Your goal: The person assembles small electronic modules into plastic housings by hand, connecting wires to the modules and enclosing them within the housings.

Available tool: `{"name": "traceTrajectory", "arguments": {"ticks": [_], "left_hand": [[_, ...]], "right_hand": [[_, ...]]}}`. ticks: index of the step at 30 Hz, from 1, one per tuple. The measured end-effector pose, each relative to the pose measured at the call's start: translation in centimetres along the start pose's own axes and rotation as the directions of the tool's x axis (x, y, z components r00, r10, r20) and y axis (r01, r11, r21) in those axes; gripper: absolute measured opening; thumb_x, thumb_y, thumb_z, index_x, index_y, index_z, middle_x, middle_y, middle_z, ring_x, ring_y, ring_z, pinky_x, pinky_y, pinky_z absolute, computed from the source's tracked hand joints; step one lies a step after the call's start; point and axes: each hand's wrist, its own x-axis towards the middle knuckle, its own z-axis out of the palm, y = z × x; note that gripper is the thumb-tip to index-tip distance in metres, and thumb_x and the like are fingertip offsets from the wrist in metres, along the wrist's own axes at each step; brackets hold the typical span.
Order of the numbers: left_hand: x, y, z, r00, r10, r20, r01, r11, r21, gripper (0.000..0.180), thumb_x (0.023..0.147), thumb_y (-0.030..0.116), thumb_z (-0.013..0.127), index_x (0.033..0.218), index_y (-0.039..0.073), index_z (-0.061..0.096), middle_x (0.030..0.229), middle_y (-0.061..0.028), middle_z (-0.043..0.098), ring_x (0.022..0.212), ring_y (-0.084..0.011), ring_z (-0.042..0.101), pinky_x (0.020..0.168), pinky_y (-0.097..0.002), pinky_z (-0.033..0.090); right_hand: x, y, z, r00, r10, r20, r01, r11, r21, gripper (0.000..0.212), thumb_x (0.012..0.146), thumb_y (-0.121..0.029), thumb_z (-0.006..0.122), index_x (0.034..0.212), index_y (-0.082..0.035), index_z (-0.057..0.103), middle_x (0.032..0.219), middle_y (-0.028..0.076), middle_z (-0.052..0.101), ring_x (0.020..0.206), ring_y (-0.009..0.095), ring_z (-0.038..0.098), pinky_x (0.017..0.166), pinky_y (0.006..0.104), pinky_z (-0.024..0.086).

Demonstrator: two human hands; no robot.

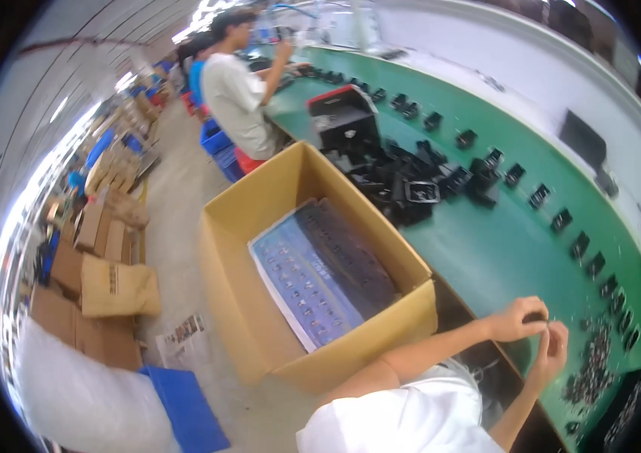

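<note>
Above the green workbench (452, 249), my two hands meet at its near edge on the right. My left hand (518, 320) is closed round a small dark part (534, 317), mostly hidden by the fingers. Close against it, my right hand (552, 353) has its fingers pinched together; what is between them is too small to make out. A heap of small metal and dark pieces (591, 366) lies on the bench just right of my hands. Beyond them, a long curved row of small black parts (561, 220) runs along the bench.
An open cardboard box (222, 279) with a printed blue sheet (307, 283) inside stands left of my arms. Black plastic parts (392, 181) are piled beside a black-and-red carton (343, 113). Another person (233, 94) works farther up the bench. Cartons and sacks (116, 283) line the left aisle.
</note>
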Motion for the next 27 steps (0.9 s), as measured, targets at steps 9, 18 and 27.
{"name": "traceTrajectory", "arguments": {"ticks": [9, 18, 27], "left_hand": [[3.3, 0.5, -2.9, 0.979, -0.186, 0.086, 0.202, 0.951, -0.235, 0.025, 0.093, 0.019, 0.062, 0.105, -0.003, 0.065, 0.113, -0.0135, 0.064, 0.106, -0.0192, 0.059, 0.097, -0.0336, 0.045], [5.4, -1.4, -0.9, 0.945, -0.265, 0.191, 0.319, 0.876, -0.362, 0.050, 0.097, 0.034, 0.041, 0.118, -0.007, 0.060, 0.119, -0.0189, 0.061, 0.113, -0.0263, 0.058, 0.101, -0.0361, 0.042], [5.9, -1.7, -0.4, 0.947, -0.276, 0.163, 0.309, 0.924, -0.226, 0.080, 0.095, 0.058, 0.043, 0.139, -0.009, 0.048, 0.124, -0.0203, 0.058, 0.112, -0.0246, 0.058, 0.098, -0.0356, 0.046]], "right_hand": [[5.8, -2.2, 1.4, 0.957, -0.282, 0.065, 0.289, 0.926, -0.244, 0.017, 0.076, 0.003, 0.078, 0.090, -0.003, 0.070, 0.095, 0.011, 0.066, 0.082, 0.022, 0.066, 0.071, 0.0303, 0.053], [5.3, 0.7, -1.4, 0.996, -0.053, -0.077, 0.052, 0.999, -0.015, 0.014, 0.078, 0.005, 0.073, 0.090, 0.001, 0.068, 0.095, 0.014, 0.065, 0.085, 0.021, 0.064, 0.074, 0.0299, 0.053], [6.2, 0.5, -2.0, 0.994, -0.104, -0.035, 0.099, 0.989, -0.114, 0.016, 0.075, 0.005, 0.076, 0.088, 0.000, 0.069, 0.089, 0.013, 0.068, 0.077, 0.020, 0.066, 0.068, 0.0299, 0.054]]}}
